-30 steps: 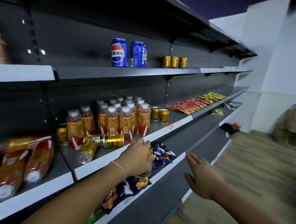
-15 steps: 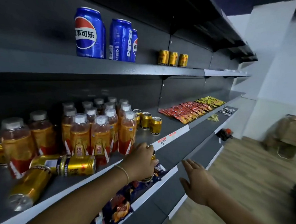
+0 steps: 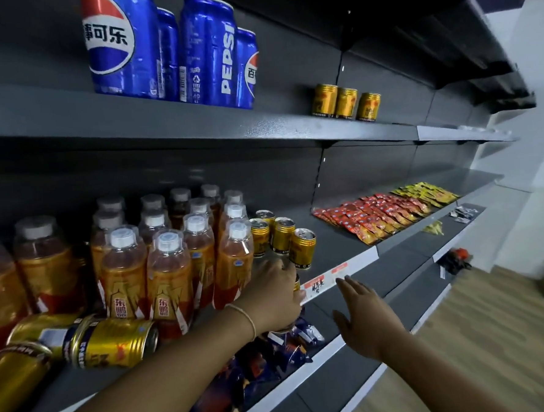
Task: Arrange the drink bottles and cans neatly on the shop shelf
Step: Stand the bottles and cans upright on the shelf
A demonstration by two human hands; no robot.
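1. Left hand: grip curled round a gold can. The fingers hide most of it and only a sliver shows. The can is at the front lip of the middle shelf, just in front of the upright gold cans and right of the bottles.
2. Right hand: fingers spread, holding nothing, in the air in front of the lower shelf.
3. Risk: can set down half over the lip. It would likely tip off onto the snack packets below, or go to the floor.
4. Risk: knuckles are close to the front bottle and the nearest upright can. A sideways nudge could topple either, and the bottles are packed tight, so one could knock over the rest.
5. Risk: the lying gold cans are on their sides near the front edge, with the left forearm just beside them. A brush could roll them off.
6. Cannot tell if the held can is upright. If released tilted, it probably wobbles into its neighbours.
7. The right hand is apart from the can, so probably no quick catch.
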